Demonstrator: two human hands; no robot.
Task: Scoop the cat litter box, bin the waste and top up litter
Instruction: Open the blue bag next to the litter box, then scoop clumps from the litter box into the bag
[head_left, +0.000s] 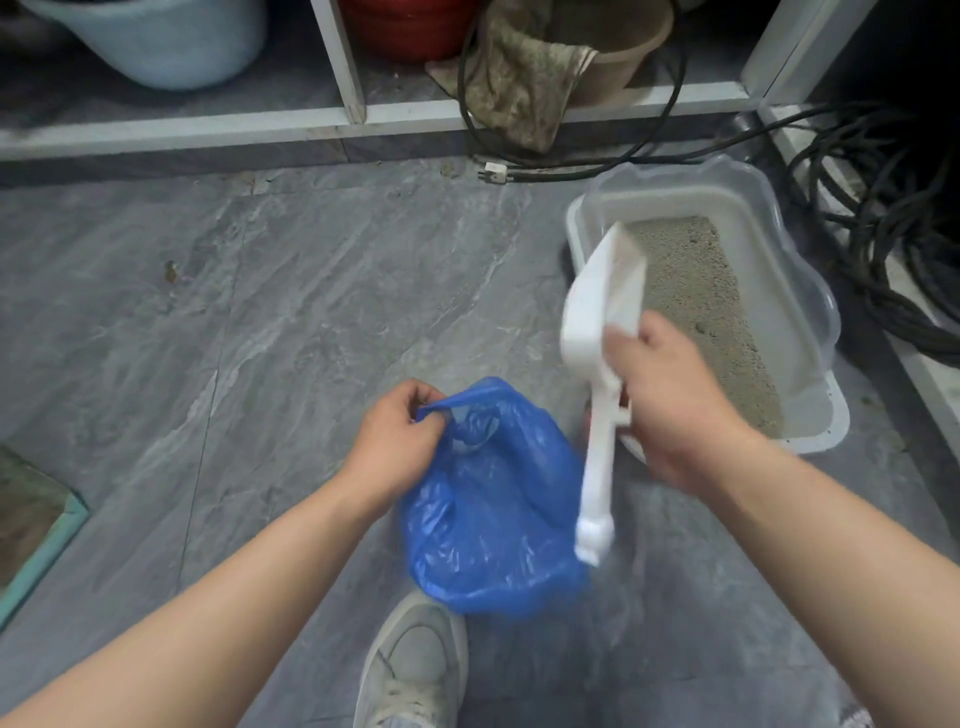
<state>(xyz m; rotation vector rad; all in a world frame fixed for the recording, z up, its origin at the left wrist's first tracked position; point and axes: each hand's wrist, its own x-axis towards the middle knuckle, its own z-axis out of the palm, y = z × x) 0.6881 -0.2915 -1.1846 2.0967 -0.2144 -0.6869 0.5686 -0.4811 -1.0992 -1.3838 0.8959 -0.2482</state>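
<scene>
While left hand (397, 441) pinches blue plastic bag (493, 525) rim, right hand (670, 400) grips white litter scoop (602, 353) beside litter box (779, 249).

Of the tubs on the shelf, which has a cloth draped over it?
The tan tub at right, with the cloth over its rim; the pale blue tub and red tub are bare.

Both bare forearms reach forward and downward from the bottom corners of the view. The left hand (397, 436) sits just left of the crinkled blue plastic bag (493, 509), fingers and thumb curled in a pinch on its upper edge. The right hand (670, 400) is to the bag's upper right (back of the hand facing the camera), fingers wrapped round the handle of a white plastic litter scoop (602, 332).
</scene>
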